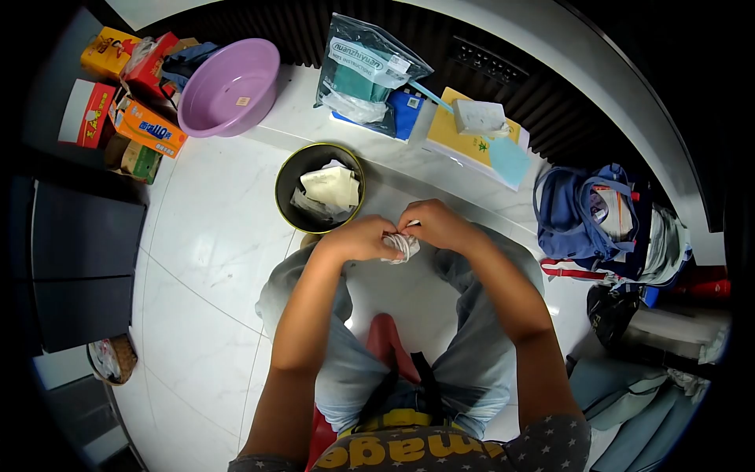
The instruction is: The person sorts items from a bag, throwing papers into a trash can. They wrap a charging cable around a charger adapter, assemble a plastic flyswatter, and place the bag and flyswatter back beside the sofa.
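Observation:
Above my knees, my left hand point(363, 238) is closed around a small white bundle that looks like a coiled cord point(401, 248). Its loops show below my fingers. My right hand point(437, 226) touches the left at the fingertips and pinches a small whitish piece, seemingly an end of the same cord. The fingers partly hide where the two join. Just beyond my left hand stands a dark round bin point(281, 191) with a yellowish rim, holding crumpled pale paper point(330, 186).
A purple basin point(228, 86), a clear zip bag point(366, 75) and a yellow box point(448, 130) rest on the ledge. Coloured cartons point(148, 126) are stacked at left. A blue bag point(570, 208) stands at right. Beneath me is a red stool point(383, 334).

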The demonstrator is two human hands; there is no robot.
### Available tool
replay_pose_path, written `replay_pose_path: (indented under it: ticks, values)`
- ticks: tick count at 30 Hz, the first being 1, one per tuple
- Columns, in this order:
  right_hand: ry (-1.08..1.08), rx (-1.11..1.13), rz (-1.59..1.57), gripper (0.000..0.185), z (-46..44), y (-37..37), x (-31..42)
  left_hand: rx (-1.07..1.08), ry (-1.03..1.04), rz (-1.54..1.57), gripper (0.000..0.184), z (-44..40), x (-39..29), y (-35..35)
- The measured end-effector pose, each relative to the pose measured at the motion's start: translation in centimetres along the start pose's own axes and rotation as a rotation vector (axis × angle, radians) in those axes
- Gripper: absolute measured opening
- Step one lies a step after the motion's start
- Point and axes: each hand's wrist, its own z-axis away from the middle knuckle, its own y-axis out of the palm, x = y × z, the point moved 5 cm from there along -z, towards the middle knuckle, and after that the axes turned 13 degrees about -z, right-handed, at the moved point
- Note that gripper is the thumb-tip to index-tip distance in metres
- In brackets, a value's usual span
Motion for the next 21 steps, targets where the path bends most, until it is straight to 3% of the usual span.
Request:
replay_pose_path:
  ticks: [3,7,16,19,21]
  values:
    - [-0.022,0.022,-0.024,0.012,-0.1,0.2,-0.1,-0.017,-0.028,-0.075,0.04,0.1,0.0,0.2]
    - [-0.013,0.058,-0.097,0.012,-0.2,0.5,0.1,-0.203,-0.044,-0.166,0.043,-0.3,1.6,1.0]
    - [-0.136,-0.314,0.151,0.01,-0.5,0.1,1.3,-0.345,-0.251,0.008,0.042,0.2,1.9,-0.8]
    - [-0.145,-0.352,0.15,0.014,-0.6,-0.2,1.2,-0.428,-0.288,0.014,0.041,-0.2,2.9,-0.9]
    - [-0.256,-0.364,0.195,0.027,-0.6,-0.2,2.1,-0.457,-0.316,0.029,0.04,-0.2,3.3,-1.0]
